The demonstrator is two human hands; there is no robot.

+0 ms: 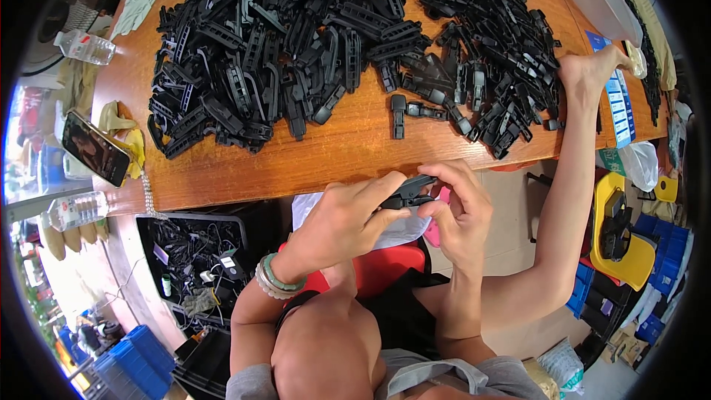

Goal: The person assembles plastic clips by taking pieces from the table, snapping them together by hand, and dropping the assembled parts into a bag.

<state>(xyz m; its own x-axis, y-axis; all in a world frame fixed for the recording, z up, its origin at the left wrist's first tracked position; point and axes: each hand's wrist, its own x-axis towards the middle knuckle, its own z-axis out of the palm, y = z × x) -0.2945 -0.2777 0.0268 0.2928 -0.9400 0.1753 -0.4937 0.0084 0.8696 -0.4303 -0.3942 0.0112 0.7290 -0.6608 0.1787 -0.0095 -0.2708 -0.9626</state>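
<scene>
Between my two hands, just off the table's near edge, is a black plastic part (409,194) with a clamp-like shape. My left hand (342,221) pinches its left end between thumb and fingers. My right hand (463,207) grips the other end, thumb below and fingertips above. The fingers cover part of it. Beyond my hands, a heap of long, ribbed black plastic pieces (252,52) covers the left and middle of the table. Smaller black plastic pieces (489,59) form a second heap on the right, with a few lying loose at its near side.
The wooden table (222,178) holds a propped phone (96,150) and a plastic bottle (85,47) on the left. My bare foot (592,70) rests on its right side, near a blue printed sheet (621,107). A black bin (196,252) of cables stands lower left; a yellow chair (618,233) is at right.
</scene>
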